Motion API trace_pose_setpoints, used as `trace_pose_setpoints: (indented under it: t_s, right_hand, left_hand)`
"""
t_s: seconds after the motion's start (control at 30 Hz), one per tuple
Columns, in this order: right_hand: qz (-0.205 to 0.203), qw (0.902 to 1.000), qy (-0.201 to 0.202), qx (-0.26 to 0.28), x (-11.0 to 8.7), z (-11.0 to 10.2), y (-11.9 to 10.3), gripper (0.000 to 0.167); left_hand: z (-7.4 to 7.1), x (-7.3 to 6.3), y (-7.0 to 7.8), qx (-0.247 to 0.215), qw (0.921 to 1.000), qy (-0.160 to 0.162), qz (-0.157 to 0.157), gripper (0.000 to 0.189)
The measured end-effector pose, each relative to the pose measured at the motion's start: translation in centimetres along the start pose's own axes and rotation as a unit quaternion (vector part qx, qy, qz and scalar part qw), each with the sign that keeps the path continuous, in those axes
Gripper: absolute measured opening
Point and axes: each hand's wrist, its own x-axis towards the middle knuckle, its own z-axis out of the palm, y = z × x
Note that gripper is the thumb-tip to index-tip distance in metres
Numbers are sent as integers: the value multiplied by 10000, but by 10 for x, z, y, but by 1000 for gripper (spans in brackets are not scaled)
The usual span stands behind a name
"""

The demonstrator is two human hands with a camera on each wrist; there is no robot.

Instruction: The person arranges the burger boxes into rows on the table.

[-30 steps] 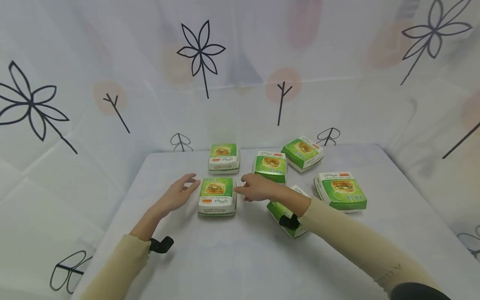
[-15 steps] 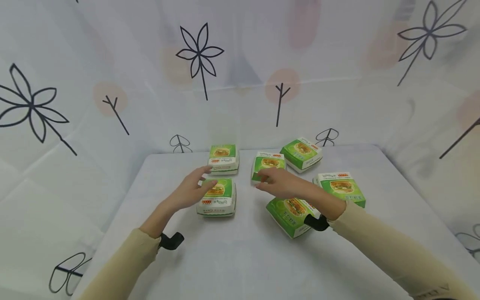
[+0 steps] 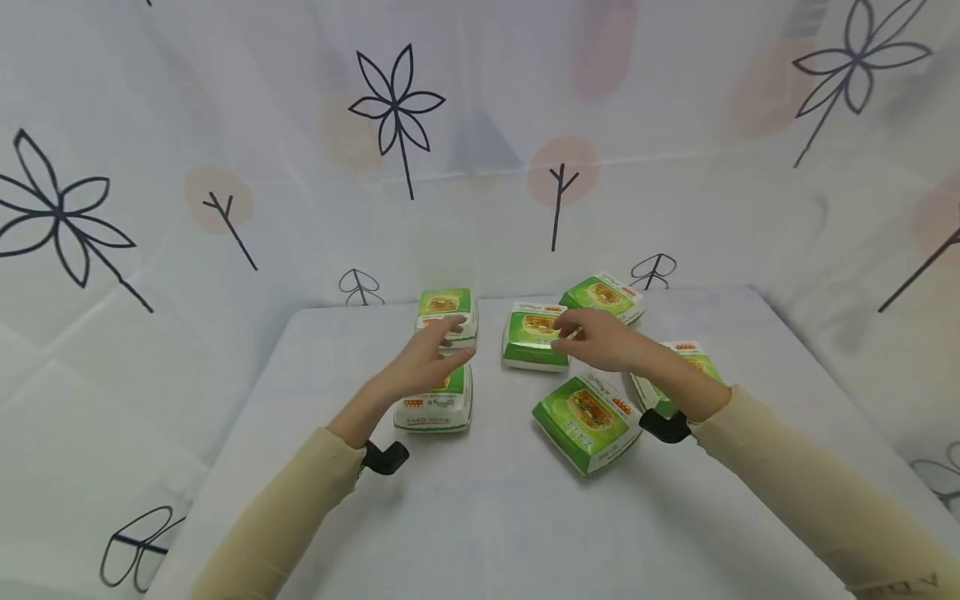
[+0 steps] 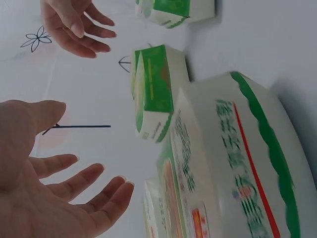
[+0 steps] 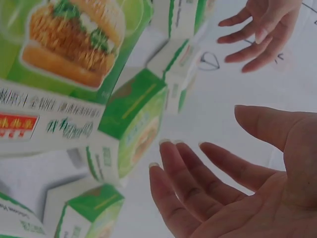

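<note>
Green-and-white burger boxes lie on the white table. My left hand (image 3: 423, 362) hovers over the front left burger box (image 3: 433, 414), partly covering it and the back left burger box (image 3: 446, 303). In the left wrist view that hand (image 4: 64, 193) has its fingers spread and holds nothing. My right hand (image 3: 602, 340) is in the air by the middle burger box (image 3: 528, 342), its fingertips overlapping that box's right side. Its fingers (image 5: 181, 191) are loosely extended in the right wrist view, with nothing between them. Neither hand visibly grips a box.
A tilted burger box (image 3: 588, 421) lies at front right. Another burger box (image 3: 686, 354) is partly hidden behind the right forearm, and one more (image 3: 603, 293) sits at the back right. A patterned cloth (image 3: 480, 225) rises behind the table.
Both hands have left the sides of the front left box. My left hand moved right and away from me over it; my right hand moved right and up. The boxes stay put.
</note>
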Motion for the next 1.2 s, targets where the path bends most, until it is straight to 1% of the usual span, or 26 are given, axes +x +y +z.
trace_pose_setpoints:
  t_s: [0.13,0.23,0.37,0.43,0.6,0.73,0.87,0.97,1.07,1.2]
  right_hand:
    - [53,9999,127,-34,3,-6,8,42]
    - [79,9997,222,-87,7,-10,15,43]
    - [226,9993,300,-82,15,-15,26,43]
    - [328,9989,327,-50,20,-17,32,42]
    - [486,9983,310,71,29,-19,40,46]
    - [651,9975,264,66,39,-19,45,51]
    - [787,9967,217,-4,51,-16,49,55]
    - [803,9966,172,-51,59,-14,53,57]
    - [801,9966,115,-132,66,-10,57,58]
    - [829,9963,28,-241,73,-6,62,58]
  left_hand:
    - [7,11,8,-79,9998,54,-163,62]
    - [13,19,15,-42,9995,82,-292,63]
    - [21,31,22,-64,9988,146,-459,63]
    - [24,37,25,-174,9983,142,-543,63]
    - [32,50,29,-499,9956,3,-790,67]
    - [39,60,30,-523,9947,-23,-880,70]
    - [46,68,30,-651,9928,-12,-1002,73]
    - [51,74,29,-687,9911,-28,-1143,75]
    - [56,80,27,-630,9901,-48,-1257,75]
    - [63,87,26,-595,9866,-3,-1519,76]
